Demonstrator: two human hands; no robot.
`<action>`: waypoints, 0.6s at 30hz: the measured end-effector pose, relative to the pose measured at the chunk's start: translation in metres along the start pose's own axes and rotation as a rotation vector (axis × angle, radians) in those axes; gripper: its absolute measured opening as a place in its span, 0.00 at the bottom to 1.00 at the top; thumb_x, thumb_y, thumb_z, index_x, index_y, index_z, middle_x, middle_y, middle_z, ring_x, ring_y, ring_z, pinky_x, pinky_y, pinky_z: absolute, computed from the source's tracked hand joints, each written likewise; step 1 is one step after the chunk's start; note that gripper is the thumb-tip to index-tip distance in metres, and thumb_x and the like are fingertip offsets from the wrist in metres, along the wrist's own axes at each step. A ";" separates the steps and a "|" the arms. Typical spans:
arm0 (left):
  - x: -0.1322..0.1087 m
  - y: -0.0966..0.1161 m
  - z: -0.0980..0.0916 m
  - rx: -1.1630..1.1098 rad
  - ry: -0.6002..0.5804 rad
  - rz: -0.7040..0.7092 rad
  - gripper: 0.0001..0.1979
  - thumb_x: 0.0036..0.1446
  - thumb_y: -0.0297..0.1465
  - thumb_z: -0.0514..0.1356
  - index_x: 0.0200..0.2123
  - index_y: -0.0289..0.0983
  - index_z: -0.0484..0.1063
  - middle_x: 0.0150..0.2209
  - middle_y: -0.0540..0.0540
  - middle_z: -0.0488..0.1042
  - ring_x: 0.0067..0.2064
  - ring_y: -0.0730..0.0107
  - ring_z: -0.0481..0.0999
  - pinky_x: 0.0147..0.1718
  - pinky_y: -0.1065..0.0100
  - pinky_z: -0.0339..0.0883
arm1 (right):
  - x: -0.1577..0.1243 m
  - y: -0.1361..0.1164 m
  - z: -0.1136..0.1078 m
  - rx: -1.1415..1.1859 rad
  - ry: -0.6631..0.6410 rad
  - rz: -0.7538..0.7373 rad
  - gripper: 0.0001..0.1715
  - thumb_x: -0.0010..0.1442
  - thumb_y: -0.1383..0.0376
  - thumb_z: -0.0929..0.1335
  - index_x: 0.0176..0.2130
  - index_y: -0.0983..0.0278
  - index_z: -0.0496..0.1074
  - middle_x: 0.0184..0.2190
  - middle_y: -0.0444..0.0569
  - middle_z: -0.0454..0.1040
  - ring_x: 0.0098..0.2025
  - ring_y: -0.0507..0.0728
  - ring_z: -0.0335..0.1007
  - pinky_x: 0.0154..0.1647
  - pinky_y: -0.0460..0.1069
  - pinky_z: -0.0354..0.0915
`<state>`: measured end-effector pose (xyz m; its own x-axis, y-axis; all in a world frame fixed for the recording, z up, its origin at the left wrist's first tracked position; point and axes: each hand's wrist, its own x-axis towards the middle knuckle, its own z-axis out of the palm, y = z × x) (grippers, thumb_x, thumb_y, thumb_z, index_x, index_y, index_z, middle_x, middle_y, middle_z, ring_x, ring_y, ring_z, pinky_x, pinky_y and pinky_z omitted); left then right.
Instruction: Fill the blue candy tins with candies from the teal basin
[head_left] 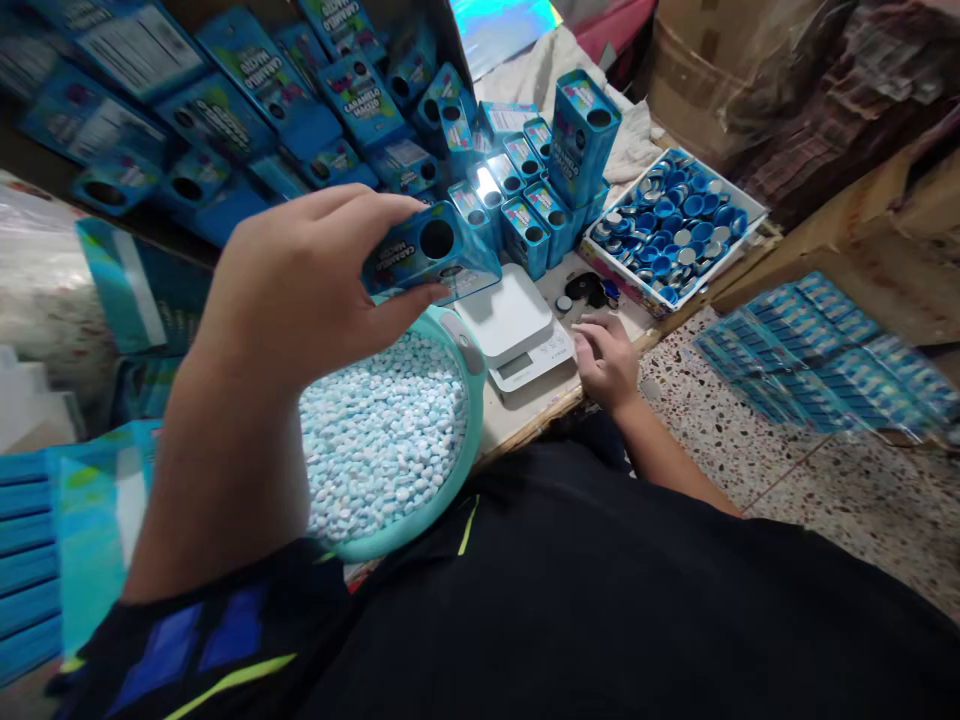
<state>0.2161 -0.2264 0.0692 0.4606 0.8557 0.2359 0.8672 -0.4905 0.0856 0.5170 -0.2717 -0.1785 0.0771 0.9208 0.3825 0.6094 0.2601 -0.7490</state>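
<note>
My left hand (300, 275) is closed round a blue candy tin (420, 250) with a round dark hole in its top. The tin is tilted, above the rim of a turquoise tub (471, 400) full of small pale blue and white candies (390, 430). A white kitchen scale (510, 315) stands just right of the tub, partly behind the tin. My right hand (606, 360) rests at the table edge beside the scale, its fingers curled; whether anything is in them I cannot make out. A small round cap (563, 303) lies near these fingers.
Several upright blue tins (536, 225) stand behind the scale. A box (671, 230) of blue and silver caps sits to the right, near a black object (592, 288). A large carton of tins (285, 90) leans in at upper left. Wrapped blue packs (832, 350) lie at right.
</note>
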 end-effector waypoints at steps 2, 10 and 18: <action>-0.001 0.000 -0.001 0.001 0.028 0.003 0.33 0.62 0.54 0.62 0.63 0.41 0.77 0.54 0.44 0.81 0.58 0.47 0.81 0.58 0.53 0.74 | 0.000 0.002 0.001 -0.003 0.013 -0.041 0.15 0.70 0.60 0.66 0.47 0.59 0.83 0.50 0.58 0.80 0.53 0.67 0.79 0.58 0.67 0.78; 0.014 0.005 0.005 -0.077 -0.001 -0.030 0.31 0.60 0.47 0.71 0.62 0.39 0.78 0.57 0.41 0.82 0.59 0.51 0.80 0.60 0.58 0.70 | -0.001 0.002 0.002 -0.009 0.045 -0.059 0.13 0.70 0.61 0.67 0.46 0.60 0.81 0.49 0.57 0.79 0.51 0.64 0.79 0.54 0.64 0.79; 0.035 0.019 0.053 -0.032 -0.137 -0.103 0.28 0.62 0.46 0.68 0.62 0.39 0.77 0.56 0.41 0.83 0.56 0.49 0.81 0.54 0.54 0.74 | -0.001 0.002 0.002 -0.008 0.067 -0.109 0.11 0.70 0.63 0.67 0.45 0.59 0.80 0.47 0.56 0.80 0.50 0.63 0.80 0.53 0.62 0.79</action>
<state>0.2587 -0.1968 0.0279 0.3931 0.9151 0.0901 0.9056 -0.4022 0.1342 0.5162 -0.2713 -0.1813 0.0629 0.8655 0.4969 0.6235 0.3547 -0.6968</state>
